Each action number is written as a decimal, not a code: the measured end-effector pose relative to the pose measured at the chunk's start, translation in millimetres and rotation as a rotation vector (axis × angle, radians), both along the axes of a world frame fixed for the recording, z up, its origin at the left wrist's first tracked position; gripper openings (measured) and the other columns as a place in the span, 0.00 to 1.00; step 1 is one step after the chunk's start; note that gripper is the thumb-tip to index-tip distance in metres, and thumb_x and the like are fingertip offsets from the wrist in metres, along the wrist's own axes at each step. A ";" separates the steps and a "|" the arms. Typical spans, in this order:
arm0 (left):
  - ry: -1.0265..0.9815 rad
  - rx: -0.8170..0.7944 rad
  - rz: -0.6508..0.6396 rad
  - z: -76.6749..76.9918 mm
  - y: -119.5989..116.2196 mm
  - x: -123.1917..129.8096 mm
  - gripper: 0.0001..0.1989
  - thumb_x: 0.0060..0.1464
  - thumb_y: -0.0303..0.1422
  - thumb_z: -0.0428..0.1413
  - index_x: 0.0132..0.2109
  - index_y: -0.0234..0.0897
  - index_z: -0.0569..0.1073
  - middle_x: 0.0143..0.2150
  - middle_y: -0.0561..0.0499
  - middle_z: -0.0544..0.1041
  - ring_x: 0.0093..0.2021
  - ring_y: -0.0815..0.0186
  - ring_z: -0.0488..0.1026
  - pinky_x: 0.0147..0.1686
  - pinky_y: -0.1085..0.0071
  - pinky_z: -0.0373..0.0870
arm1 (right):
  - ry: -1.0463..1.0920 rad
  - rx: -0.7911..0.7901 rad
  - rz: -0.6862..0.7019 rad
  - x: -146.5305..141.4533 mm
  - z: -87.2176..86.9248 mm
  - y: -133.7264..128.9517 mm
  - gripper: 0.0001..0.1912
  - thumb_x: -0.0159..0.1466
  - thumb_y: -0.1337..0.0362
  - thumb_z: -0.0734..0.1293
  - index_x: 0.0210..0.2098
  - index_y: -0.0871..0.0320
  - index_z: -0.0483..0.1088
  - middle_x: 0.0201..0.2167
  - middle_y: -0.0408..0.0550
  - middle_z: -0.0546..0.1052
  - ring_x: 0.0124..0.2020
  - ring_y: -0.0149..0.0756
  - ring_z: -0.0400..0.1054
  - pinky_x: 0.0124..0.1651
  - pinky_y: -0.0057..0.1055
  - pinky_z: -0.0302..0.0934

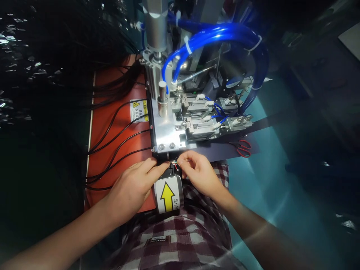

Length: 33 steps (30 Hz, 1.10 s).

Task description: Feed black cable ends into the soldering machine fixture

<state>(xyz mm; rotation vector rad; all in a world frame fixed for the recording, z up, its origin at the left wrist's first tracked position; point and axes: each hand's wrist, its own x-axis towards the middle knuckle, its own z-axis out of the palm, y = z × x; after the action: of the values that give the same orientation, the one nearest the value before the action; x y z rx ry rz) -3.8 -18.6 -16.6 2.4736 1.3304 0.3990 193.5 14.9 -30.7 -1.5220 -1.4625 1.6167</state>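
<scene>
A small workpiece with thin coloured wires lies at the front edge of the metal machine, between my hands. My left hand reaches in from the left, its index finger extended and touching the workpiece's left side. On the right, my right hand pinches with thumb and index finger at the wires' right end; what lies between the fingertips is too small to name. Just below the fingertips is a black fixture, and in front of it a white label with a yellow arrow.
Black cables cross the orange surface at left. Red-handled scissors lie right of the machine. Blue air tubes arch above the cylinders. Dark cables hang at the upper left. A checked cloth is below.
</scene>
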 end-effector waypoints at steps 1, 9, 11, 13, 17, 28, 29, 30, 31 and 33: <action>0.003 -0.001 -0.003 0.1 -0.1 -0.1 0.20 0.57 0.20 0.43 0.54 0.34 0.69 0.40 0.43 0.73 0.35 0.60 0.72 0.32 0.67 0.71 | -0.012 -0.003 -0.002 -0.6 0.5 0.2 0.08 0.61 0.61 0.62 0.28 0.58 0.65 0.19 0.41 0.69 0.21 0.31 0.64 0.26 0.28 0.57; 0.124 0.053 -0.038 2.4 -0.1 0.9 0.21 0.56 0.19 0.44 0.54 0.33 0.68 0.36 0.45 0.72 0.32 0.61 0.70 0.30 0.67 0.68 | -0.177 0.131 0.016 -4.4 9.6 0.4 0.08 0.61 0.64 0.61 0.26 0.57 0.65 0.22 0.43 0.70 0.23 0.31 0.63 0.26 0.28 0.56; 0.154 0.091 -0.058 3.4 0.2 1.8 0.20 0.56 0.20 0.45 0.54 0.31 0.68 0.35 0.45 0.72 0.31 0.61 0.69 0.29 0.67 0.68 | -0.230 0.180 0.016 -4.9 10.5 0.4 0.08 0.61 0.65 0.61 0.25 0.57 0.66 0.22 0.44 0.71 0.23 0.32 0.63 0.26 0.28 0.55; 0.173 0.116 -0.073 4.1 0.5 2.3 0.19 0.56 0.21 0.45 0.54 0.30 0.68 0.35 0.44 0.72 0.31 0.60 0.69 0.28 0.66 0.68 | -0.160 0.064 0.011 -5.4 9.6 1.7 0.08 0.61 0.64 0.61 0.25 0.58 0.65 0.20 0.43 0.70 0.22 0.32 0.64 0.26 0.28 0.56; 0.175 0.119 -0.088 3.9 1.4 0.9 0.20 0.56 0.20 0.44 0.54 0.30 0.68 0.37 0.43 0.73 0.32 0.60 0.70 0.30 0.66 0.69 | 0.020 -0.142 -0.011 -4.1 4.8 5.9 0.08 0.59 0.62 0.63 0.26 0.59 0.66 0.18 0.42 0.69 0.20 0.31 0.65 0.26 0.28 0.57; 0.098 0.108 -0.078 2.5 3.3 -1.8 0.19 0.57 0.20 0.42 0.53 0.33 0.68 0.37 0.45 0.75 0.33 0.63 0.72 0.31 0.69 0.69 | 0.277 -0.234 -0.119 6.2 -8.2 1.7 0.14 0.57 0.54 0.66 0.28 0.61 0.69 0.18 0.40 0.68 0.20 0.29 0.61 0.27 0.27 0.54; 0.090 0.107 -0.078 2.8 4.0 -1.8 0.19 0.58 0.20 0.42 0.53 0.33 0.68 0.37 0.45 0.75 0.33 0.63 0.72 0.31 0.69 0.69 | 0.278 -0.226 -0.115 4.6 -7.6 1.5 0.14 0.56 0.54 0.66 0.28 0.61 0.69 0.19 0.40 0.68 0.20 0.29 0.61 0.27 0.27 0.54; 0.079 0.107 -0.081 3.1 4.8 -2.0 0.19 0.58 0.21 0.42 0.53 0.32 0.68 0.37 0.45 0.75 0.33 0.63 0.72 0.31 0.69 0.69 | 0.275 -0.218 -0.113 2.7 -6.9 1.5 0.14 0.56 0.54 0.67 0.27 0.61 0.68 0.20 0.40 0.68 0.20 0.29 0.61 0.27 0.27 0.54; 0.068 0.110 -0.086 3.6 5.7 -2.1 0.18 0.58 0.21 0.42 0.53 0.31 0.69 0.37 0.45 0.75 0.32 0.63 0.72 0.31 0.69 0.70 | 0.269 -0.210 -0.114 1.0 -6.3 1.6 0.14 0.56 0.54 0.67 0.27 0.61 0.68 0.21 0.40 0.68 0.20 0.29 0.61 0.26 0.27 0.54; 0.051 0.118 -0.098 4.6 7.9 -2.4 0.18 0.58 0.21 0.42 0.52 0.30 0.69 0.36 0.45 0.75 0.32 0.62 0.73 0.30 0.68 0.70 | 0.253 -0.199 -0.117 -1.6 -6.0 2.2 0.14 0.55 0.55 0.67 0.26 0.61 0.68 0.20 0.40 0.67 0.20 0.28 0.60 0.25 0.27 0.53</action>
<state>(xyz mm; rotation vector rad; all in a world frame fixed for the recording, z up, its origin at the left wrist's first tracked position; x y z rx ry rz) -6.2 -10.7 -11.9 2.6504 1.2321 0.4045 191.9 17.0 -36.7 -1.4147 -1.0856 1.8500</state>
